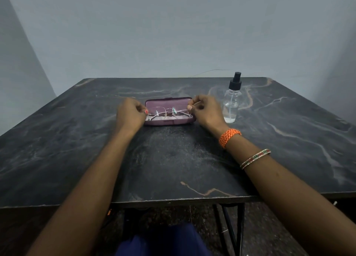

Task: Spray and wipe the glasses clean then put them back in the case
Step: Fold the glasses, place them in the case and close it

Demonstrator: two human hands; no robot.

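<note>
Both hands, left hand (132, 112) and right hand (204, 111), pinch the glasses (168, 111) by their ends above the open purple case (167, 122). Light and fragile, the thin wire frame is likely best gripped at the hinges, never the lenses.

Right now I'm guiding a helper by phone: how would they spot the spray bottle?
On the dark marbled table, look just right of the open purple glasses case. The spray bottle stands upright there, the only clear thing with a black pump top.

Glasses (169, 111) pinched at both ends by left hand (131, 114) and right hand (206, 111), over open purple case (167, 121); spray bottle (232, 101) just beside.
</note>
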